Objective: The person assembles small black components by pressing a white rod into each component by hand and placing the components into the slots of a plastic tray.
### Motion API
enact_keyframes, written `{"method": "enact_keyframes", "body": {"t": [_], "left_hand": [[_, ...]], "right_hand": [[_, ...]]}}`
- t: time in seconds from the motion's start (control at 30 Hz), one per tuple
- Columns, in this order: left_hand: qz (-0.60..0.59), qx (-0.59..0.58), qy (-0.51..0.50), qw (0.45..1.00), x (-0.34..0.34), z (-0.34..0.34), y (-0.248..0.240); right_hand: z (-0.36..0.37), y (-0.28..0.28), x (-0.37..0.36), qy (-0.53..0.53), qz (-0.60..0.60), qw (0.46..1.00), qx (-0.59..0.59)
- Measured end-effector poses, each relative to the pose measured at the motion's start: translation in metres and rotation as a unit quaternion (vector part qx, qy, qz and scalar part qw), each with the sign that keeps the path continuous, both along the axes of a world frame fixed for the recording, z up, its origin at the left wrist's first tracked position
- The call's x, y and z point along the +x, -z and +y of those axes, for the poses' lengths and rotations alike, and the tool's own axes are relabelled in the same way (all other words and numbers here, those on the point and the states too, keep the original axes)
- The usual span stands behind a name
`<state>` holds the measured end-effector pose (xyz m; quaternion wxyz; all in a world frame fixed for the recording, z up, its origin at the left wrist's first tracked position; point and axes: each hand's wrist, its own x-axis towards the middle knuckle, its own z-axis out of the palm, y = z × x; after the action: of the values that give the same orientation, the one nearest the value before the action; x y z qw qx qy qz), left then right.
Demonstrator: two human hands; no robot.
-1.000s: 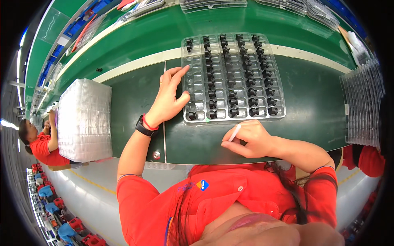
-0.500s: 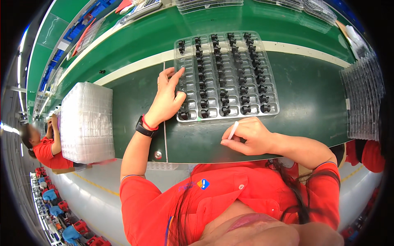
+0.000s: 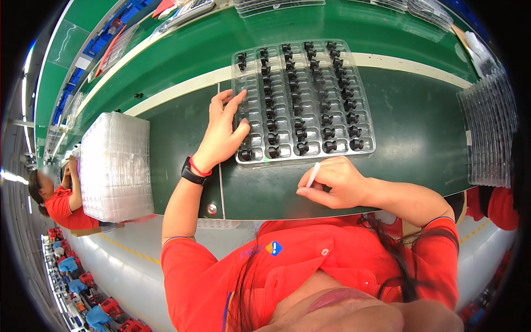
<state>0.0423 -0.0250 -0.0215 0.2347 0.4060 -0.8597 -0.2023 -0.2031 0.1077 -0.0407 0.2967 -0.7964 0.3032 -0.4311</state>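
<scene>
Clear plastic tray (image 3: 252,106) lies on the dark green table (image 3: 417,138), in front of the person, far part over the pale strip (image 3: 412,64). Five columns of compartments. Small black parts (image 3: 329,146) sit in most of them; left column mostly bare in the middle, with parts at its far and near ends.

Left hand (image 3: 222,131) at the tray's left side: fingers loosely spread, thumb apart from forefinger, both tips over the left column. Cannot tell if the tips touch a part. Black wristband (image 3: 191,171) and red cord (image 3: 198,167) on that wrist.

Right hand (image 3: 337,182) just beside the tray's near edge, fingers curled, pinching a thin white stick (image 3: 313,174).

Tall stack of clear trays (image 3: 119,166) to the left, another stack (image 3: 489,133) to the right. Loose black piece (image 3: 138,96) far left on the green surface.
</scene>
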Motion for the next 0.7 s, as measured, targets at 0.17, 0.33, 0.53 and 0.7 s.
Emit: {"method": "enact_keyframes", "body": {"t": [0.17,0.33,0.53,0.7], "left_hand": [[0.008,0.008,0.003,1.0,0.0004,0.0002,-0.0002],[0.011,0.002,0.002,1.0,0.0028,0.0008,0.0004],[0.011,0.007,0.0,1.0,0.0038,0.002,-0.0013],[0.003,-0.003,0.0,1.0,0.0053,0.0004,-0.0006]], "right_hand": [[0.0014,0.0,0.0011,0.004,-0.002,1.0,0.0],[0.001,-0.0004,0.0025,-0.001,0.003,1.0,0.006],[0.0025,-0.0001,0.0035,0.002,0.018,1.0,0.003],[0.0013,0.0023,0.0054,0.003,0.0,1.0,0.001]]}}
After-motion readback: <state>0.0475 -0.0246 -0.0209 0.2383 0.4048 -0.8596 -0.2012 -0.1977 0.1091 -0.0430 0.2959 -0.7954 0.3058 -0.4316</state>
